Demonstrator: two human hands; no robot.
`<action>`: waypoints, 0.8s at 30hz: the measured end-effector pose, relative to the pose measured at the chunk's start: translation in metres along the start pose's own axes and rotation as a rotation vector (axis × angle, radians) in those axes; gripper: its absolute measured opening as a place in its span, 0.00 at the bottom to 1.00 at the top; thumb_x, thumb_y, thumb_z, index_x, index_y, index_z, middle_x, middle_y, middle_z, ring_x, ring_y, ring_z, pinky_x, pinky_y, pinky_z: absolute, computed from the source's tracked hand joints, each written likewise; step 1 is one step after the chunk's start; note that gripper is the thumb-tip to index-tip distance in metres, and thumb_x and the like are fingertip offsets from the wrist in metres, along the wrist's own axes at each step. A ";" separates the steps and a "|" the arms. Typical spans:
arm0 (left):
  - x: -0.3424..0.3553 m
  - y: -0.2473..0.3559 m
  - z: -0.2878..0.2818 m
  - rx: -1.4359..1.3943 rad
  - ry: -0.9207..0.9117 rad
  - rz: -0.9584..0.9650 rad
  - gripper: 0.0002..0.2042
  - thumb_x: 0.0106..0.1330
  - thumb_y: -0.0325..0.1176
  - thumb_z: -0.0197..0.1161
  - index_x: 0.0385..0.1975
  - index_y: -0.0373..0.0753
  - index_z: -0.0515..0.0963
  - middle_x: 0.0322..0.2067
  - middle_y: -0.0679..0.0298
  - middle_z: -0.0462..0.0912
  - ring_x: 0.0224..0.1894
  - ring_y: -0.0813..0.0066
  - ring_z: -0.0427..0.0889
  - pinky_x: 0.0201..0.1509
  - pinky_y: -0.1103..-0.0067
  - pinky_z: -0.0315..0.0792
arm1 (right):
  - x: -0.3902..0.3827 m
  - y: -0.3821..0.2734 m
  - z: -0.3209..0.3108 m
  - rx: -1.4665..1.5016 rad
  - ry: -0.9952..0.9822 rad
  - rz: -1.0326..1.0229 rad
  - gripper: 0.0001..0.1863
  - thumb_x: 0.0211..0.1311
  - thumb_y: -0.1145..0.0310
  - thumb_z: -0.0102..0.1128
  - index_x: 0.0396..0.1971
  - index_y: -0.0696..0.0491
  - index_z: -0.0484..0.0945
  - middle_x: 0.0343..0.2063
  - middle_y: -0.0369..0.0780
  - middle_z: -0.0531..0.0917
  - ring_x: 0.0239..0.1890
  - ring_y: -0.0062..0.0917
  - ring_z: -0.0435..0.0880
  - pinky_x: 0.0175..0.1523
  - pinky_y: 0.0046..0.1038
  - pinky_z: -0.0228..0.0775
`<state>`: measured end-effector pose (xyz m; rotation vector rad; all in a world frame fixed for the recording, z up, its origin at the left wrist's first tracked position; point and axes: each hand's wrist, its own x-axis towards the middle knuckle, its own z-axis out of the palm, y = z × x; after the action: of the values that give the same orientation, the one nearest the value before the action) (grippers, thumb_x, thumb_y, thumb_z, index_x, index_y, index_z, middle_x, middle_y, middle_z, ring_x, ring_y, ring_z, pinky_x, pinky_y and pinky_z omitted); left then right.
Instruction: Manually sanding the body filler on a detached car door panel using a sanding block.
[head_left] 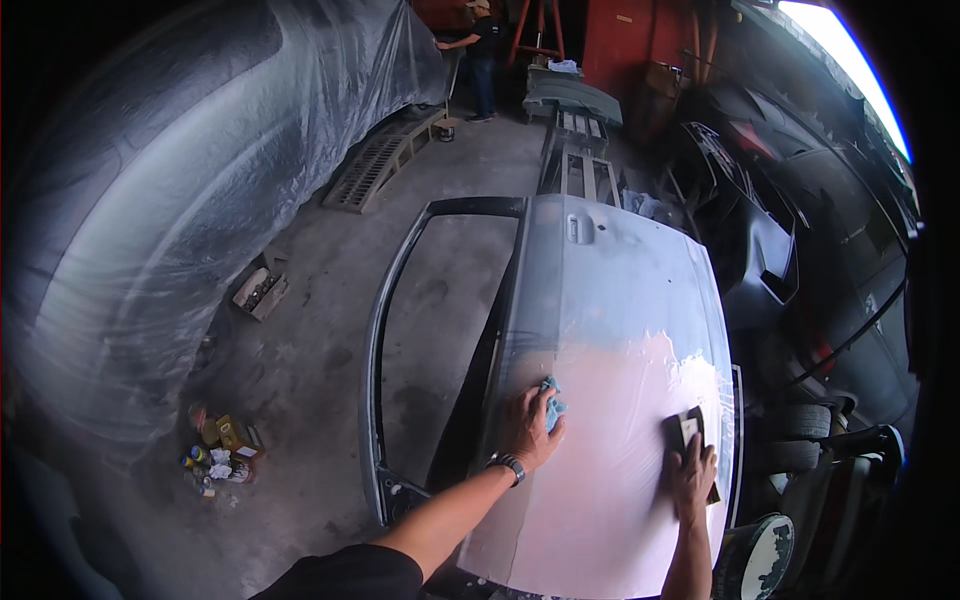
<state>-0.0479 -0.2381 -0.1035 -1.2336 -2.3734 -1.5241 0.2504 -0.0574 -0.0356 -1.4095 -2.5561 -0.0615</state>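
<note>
A car door (pixel 630 280) lies flat before me, grey at the far end and coated in pale pink filler nearer me, with a wet sheen around the filler's edge. My left hand (pixel 532 428) is closed on a light blue cloth (pixel 553 395) against the filler, left of centre. On the right side of the door, my right hand (pixel 692 475) grips a dark sanding block (pixel 692 428) with a pale top, pressed to the pink surface. The door's open window frame (pixel 376 370) extends to the left.
A plastic-covered car (pixel 160 170) fills the left, with cans (pixel 220 450) and a tray (pixel 260 290) on the floor. A person (pixel 478 60) stands by a metal ramp (pixel 370 160). Dark car parts (pixel 745 220), tyres (pixel 795 420) and a bucket (pixel 755 560) crowd the right.
</note>
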 end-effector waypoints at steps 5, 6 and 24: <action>0.002 -0.002 0.003 -0.001 -0.008 -0.008 0.27 0.61 0.39 0.68 0.61 0.46 0.69 0.58 0.55 0.71 0.62 0.52 0.69 0.67 0.57 0.60 | 0.035 0.002 0.016 -0.077 0.080 0.133 0.35 0.67 0.54 0.62 0.68 0.56 0.67 0.56 0.61 0.73 0.54 0.56 0.74 0.56 0.53 0.69; 0.001 0.000 0.000 0.017 -0.020 -0.022 0.27 0.61 0.40 0.68 0.61 0.46 0.70 0.59 0.56 0.71 0.61 0.52 0.69 0.67 0.57 0.60 | 0.023 -0.015 0.007 -0.032 0.023 0.140 0.35 0.66 0.54 0.62 0.68 0.56 0.67 0.56 0.61 0.73 0.54 0.56 0.74 0.56 0.53 0.69; 0.001 0.007 -0.010 0.063 -0.039 -0.007 0.26 0.63 0.40 0.66 0.61 0.45 0.70 0.57 0.54 0.72 0.60 0.53 0.69 0.65 0.58 0.60 | 0.047 0.012 0.027 -0.071 0.136 0.218 0.33 0.68 0.52 0.61 0.67 0.54 0.69 0.59 0.67 0.71 0.60 0.62 0.72 0.61 0.52 0.68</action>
<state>-0.0477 -0.2444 -0.0928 -1.2549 -2.4321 -1.4274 0.2317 -0.0080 -0.0526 -1.6419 -2.2983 -0.2070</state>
